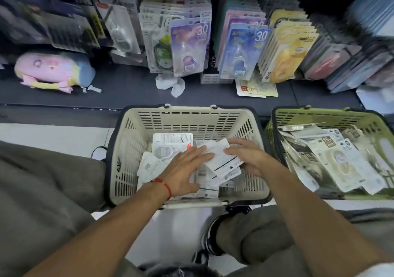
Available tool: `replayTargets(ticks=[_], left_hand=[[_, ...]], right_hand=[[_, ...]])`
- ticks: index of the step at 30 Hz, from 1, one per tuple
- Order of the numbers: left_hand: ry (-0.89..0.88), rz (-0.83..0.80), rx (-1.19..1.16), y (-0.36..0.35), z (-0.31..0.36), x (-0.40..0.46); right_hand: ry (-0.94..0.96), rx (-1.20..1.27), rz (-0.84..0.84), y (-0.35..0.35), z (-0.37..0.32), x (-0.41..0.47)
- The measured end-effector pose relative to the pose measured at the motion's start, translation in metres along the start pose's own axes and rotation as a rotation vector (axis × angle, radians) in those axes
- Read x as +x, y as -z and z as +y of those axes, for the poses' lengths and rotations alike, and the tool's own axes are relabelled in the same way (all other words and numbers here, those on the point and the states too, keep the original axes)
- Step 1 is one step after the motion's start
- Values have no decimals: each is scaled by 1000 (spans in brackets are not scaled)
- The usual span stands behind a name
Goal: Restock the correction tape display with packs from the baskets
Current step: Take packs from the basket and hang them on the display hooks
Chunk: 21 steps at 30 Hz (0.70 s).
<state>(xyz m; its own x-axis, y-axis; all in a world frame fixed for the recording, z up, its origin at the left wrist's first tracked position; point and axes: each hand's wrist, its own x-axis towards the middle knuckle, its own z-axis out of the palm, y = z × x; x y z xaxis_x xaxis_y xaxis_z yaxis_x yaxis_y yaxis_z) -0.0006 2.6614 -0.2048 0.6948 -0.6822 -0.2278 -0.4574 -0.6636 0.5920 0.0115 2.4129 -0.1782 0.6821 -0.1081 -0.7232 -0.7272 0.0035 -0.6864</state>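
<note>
Shelf (132, 89), dark, runs across the top, with pale floor (53, 138) below it. Far left on it lies a pink plush pouch (54, 72); then a crumpled tissue (169, 84). Display (213, 42) behind holds upright rows of carded tape, purple, blue and yellow fronts facing out; further rows to the right are blurred. One card (257, 88) lies flat on the shelf before the yellow row.

Beige basket (187, 116) sits on the floor at centre. Left hand (183, 170) lies flat inside, fingers straight, pressing on loose packs (170, 146). Right hand (247, 157), just beside it, pinches a white pack (221, 161), back side up, with curled fingers and thumb, the left fingertips touching its edge. Green basket (319, 116) at right is heaped with more white packs.
</note>
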Motion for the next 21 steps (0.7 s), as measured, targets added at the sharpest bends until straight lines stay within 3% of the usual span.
replayTargets(ticks=[7,11,13,15,17,21], left_hand=[[-62,292,-165,19,-4,-9],[128,359,-533,36,-13,-16],[284,442,-745,47,-24,-24],[438,530,-889,54,-41,-34],[555,584,-981,60,-53,-46],[584,591,-1076,59,-61,-66]], right_hand=[[-38,407,-288,-22,-1,-22],[-103,462,-361,-49,-3,-12],[-81,197,-257,-65,-1,1],[94,-385,-4,-80,7,16],[289,-876,119,-96,16,31],[319,-1122,34,-127,39,59]])
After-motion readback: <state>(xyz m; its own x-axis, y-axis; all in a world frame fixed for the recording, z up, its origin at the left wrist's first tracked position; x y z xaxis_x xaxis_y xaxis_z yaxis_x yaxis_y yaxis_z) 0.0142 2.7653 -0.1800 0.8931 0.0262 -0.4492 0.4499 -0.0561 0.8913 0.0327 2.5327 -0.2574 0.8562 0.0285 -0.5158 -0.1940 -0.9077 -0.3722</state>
